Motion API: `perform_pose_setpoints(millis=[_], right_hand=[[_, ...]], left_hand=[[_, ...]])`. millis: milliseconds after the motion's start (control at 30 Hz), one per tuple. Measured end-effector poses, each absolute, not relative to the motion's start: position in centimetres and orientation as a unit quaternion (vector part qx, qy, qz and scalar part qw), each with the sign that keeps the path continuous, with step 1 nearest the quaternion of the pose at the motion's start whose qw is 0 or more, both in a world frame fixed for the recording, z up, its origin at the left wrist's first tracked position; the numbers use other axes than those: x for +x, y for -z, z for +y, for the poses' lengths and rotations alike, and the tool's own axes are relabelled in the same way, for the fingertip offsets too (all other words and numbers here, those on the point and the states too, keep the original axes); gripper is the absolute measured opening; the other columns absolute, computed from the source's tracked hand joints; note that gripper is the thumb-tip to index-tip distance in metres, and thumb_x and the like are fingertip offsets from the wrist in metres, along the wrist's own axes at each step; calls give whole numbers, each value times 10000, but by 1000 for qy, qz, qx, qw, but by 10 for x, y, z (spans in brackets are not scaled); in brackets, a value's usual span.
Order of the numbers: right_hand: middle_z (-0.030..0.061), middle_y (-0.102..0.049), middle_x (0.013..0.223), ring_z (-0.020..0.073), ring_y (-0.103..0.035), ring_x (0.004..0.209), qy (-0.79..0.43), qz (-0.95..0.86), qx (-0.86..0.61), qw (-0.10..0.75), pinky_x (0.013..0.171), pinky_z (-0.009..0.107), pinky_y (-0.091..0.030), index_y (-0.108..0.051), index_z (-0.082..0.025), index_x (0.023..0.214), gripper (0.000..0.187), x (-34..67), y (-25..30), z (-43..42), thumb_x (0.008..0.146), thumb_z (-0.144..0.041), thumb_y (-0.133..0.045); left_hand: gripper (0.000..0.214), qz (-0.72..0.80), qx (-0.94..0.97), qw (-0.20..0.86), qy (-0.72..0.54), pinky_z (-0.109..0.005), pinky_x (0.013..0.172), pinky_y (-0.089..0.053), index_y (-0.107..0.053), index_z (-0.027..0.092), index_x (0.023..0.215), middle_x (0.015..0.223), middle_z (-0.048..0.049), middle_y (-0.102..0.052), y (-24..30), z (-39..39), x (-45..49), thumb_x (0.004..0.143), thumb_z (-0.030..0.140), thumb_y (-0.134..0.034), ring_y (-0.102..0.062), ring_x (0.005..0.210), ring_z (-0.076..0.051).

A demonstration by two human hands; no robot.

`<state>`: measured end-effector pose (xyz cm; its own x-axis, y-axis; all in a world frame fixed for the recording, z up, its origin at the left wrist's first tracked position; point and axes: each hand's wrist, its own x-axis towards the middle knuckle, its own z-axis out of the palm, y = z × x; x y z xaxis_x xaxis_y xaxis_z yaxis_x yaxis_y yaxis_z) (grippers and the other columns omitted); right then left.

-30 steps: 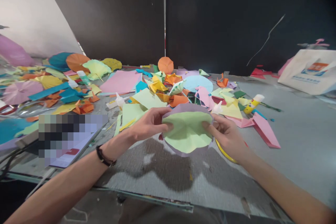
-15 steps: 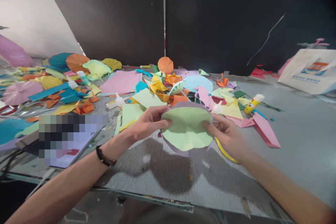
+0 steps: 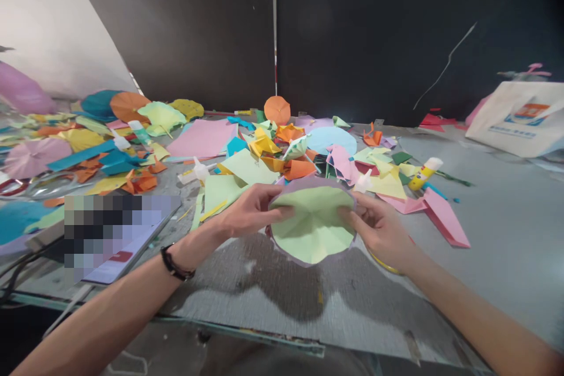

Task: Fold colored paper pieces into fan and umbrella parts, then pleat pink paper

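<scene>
Both my hands hold a round light-green paper disc (image 3: 315, 226) with fold creases, backed by a slightly larger purple disc whose rim shows around it. My left hand (image 3: 249, 208) pinches the disc's left edge, thumb on top. My right hand (image 3: 381, 229) pinches its right edge the same way. The disc is lifted a little above the grey table (image 3: 282, 299). A yellow ring (image 3: 383, 263) lies on the table under my right hand, mostly hidden.
Piles of coloured paper scraps and folded paper umbrellas (image 3: 127, 104) cover the table's far and left parts. A yellow glue stick (image 3: 423, 173) lies at the right, a small white glue bottle (image 3: 199, 169) near centre. A white bag (image 3: 517, 119) stands at the far right. A blurred-out flat object (image 3: 117, 229) lies on the left.
The disc has bent a little more along its creases and dropped slightly between my hands, which have drawn a bit closer together. The view has hardly shifted.
</scene>
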<state>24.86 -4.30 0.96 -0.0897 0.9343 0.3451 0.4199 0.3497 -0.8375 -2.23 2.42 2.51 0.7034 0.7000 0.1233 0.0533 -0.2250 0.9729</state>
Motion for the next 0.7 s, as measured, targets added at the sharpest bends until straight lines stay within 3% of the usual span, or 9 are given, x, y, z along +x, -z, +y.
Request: perform_pose_setpoints(millis=[67,167,267,433,600,700], right_hand=[[-48,-410,633,137,-377,556,-287,-680,-499,453,484,270,-323,-694,-170,1024,363,247,-9,-44,956,-525,-656],[-5,-571,714,156,-504,595,-352,-670,-484,439,490,262,-398,-692,-195,1097,389,243,-10,-45,937,-549,-702],[39,-681,809,181,-596,664,-392,-661,-473,432,536,270,-468,-730,-202,1048,385,241,-10,-43,918,-564,-724],[54,-756,910,208,-669,781,-418,-641,-452,459,688,303,-550,-772,-217,1036,319,244,-10,-38,936,-516,-729],[41,-722,843,187,-611,711,-385,-649,-464,463,614,284,-482,-764,-200,1037,293,248,-13,-38,948,-474,-708],[12,-652,720,159,-533,624,-333,-670,-478,460,545,274,-401,-745,-190,923,258,248,-12,-39,971,-432,-669]], left_hand=[[304,269,736,546,-296,-218,572,-471,-702,110,973,759,-20,-619,-25,22,-20,914,407,-684,-555,645,-126],[296,284,737,514,-335,-208,556,-423,-704,108,914,737,-15,-610,-24,20,-18,905,404,-688,-520,638,-118],[300,290,736,503,-347,-207,541,-393,-697,111,869,713,-8,-588,-23,19,-18,900,410,-691,-495,623,-113],[299,282,705,549,-351,-217,572,-471,-704,117,914,768,-26,-637,-22,20,-18,875,412,-726,-560,651,-124],[292,281,675,592,-338,-220,528,-504,-720,124,920,711,-15,-637,-24,21,-18,850,405,-761,-588,590,-125],[281,247,668,627,-316,-223,513,-526,-747,124,1029,740,-22,-659,-24,23,-21,873,358,-745,-612,581,-130]])
